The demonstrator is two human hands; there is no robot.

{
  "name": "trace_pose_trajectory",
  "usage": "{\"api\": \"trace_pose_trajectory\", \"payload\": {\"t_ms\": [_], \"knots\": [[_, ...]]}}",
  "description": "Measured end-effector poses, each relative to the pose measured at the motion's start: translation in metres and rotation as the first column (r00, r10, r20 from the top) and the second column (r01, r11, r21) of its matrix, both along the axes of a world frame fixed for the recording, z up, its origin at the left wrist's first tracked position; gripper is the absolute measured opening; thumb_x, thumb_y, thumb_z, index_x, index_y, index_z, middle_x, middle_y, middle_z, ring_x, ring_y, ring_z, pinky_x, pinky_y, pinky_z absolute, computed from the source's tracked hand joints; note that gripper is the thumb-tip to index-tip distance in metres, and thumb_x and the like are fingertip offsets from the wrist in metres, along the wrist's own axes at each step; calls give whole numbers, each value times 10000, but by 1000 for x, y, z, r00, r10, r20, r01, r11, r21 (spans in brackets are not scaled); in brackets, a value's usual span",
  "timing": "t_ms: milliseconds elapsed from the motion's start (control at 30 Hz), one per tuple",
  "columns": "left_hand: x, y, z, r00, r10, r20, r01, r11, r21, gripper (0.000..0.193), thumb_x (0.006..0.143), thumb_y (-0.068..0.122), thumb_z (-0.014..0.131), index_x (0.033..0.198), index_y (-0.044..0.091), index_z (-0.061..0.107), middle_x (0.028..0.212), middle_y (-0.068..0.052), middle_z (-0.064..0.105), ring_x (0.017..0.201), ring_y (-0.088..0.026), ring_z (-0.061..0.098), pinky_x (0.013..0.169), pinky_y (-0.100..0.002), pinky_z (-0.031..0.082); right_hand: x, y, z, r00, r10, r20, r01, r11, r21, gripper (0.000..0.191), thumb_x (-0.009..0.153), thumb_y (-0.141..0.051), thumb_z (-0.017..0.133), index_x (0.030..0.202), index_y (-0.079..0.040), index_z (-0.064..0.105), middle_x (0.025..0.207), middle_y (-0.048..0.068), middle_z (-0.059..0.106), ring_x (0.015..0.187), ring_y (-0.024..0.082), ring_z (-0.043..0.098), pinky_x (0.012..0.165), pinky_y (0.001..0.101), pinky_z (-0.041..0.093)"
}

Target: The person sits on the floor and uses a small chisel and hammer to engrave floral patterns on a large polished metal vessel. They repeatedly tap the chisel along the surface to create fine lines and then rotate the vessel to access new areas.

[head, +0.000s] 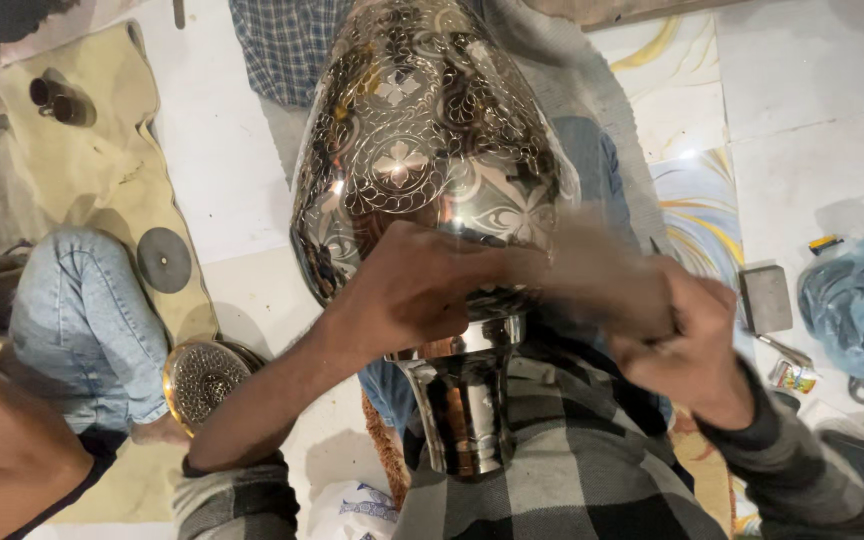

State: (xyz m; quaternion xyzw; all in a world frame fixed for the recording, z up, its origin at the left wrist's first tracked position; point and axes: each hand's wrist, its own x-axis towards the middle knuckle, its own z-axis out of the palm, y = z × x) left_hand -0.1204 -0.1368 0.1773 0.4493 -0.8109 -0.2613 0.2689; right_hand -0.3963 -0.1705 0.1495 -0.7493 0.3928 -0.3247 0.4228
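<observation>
1. One blue plastic bag (857, 305), crumpled, at right edge on white floor; one small printed packet (794, 376) just beside it; one white printed bag (357, 508) at bottom centre.
2. One engraved metal vase (427, 150), lying across lap, neck toward the body.
3. Left hand (407, 290) clamped over vase shoulder.
4. Right hand (677, 335) blurred, closed on something thin; cannot tell what.
5. One engraved round dish (200, 378) and one grey disc (164, 259) at left.

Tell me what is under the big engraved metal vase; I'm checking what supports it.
Under the vase show the person's lap in a checked shirt and jeans. The left hand grips its neck. The contact beneath is covered.
</observation>
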Motion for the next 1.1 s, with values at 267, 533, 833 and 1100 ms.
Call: {"api": "trace_pose_trajectory", "payload": {"t_ms": [267,533,833,1100], "knots": [[-11,-41,26,907,-324,271,230,917,325,537,852,-110,584,1241,232,724,615,-70,707,426,-138,601,457,-310,456,-1,68,-52,917,-339,212,301,934,191,244,840,77,763,1025,27,612,833,123,660,702,146,641,637,280,514],[-13,-53,33,861,-468,199,422,876,236,465,708,-60,747,1096,196,766,818,-28,785,687,-202,736,544,-358,559,-4,104,-96,934,-329,136,317,943,106,228,849,34,799,1019,11,649,896,56,696,812,102,656,764,265,543],[-23,-63,28,759,-599,257,513,792,331,311,760,-10,761,1007,178,783,767,-6,774,686,-162,729,596,-364,554,3,101,-131,969,-138,205,150,988,-40,220,809,-78,731,969,-9,596,793,78,550,694,180,533,686,321,474],[-9,-43,21,836,-485,257,418,866,275,400,878,-87,624,1142,185,750,660,-47,723,499,-101,633,407,-276,444,-3,101,-104,952,-266,154,266,964,22,162,936,-11,735,963,-22,576,940,113,638,834,223,640,713,317,490]]}}
